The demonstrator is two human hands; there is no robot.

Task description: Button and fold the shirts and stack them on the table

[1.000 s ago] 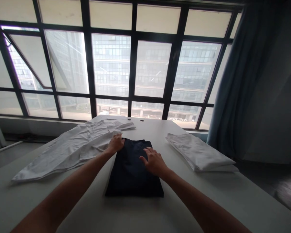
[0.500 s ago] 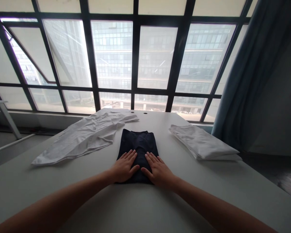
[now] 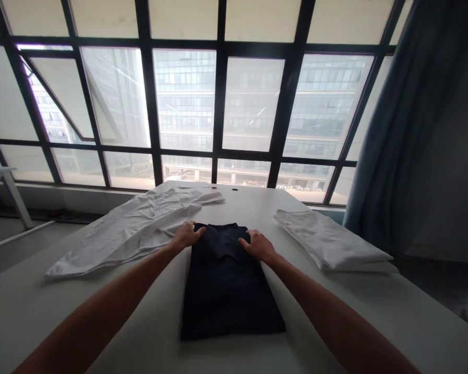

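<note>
Left hand (image 3: 186,235), right hand (image 3: 258,246) grasping top corners, folded navy shirt (image 3: 228,291).

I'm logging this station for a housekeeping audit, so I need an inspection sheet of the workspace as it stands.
surface: white table, smooth, with garments lying on it
job's things: dark navy garment, lying flat in a long rectangle, neckline at the far end
clutter: rumpled white shirt to the left; folded white cloth stack to the right
hands: left hand and right hand both on the garment's far corners, beside the neckline
cables: nothing seen
surroundings: dark-framed window overlooking a multi-storey building; blue curtain at right
</note>
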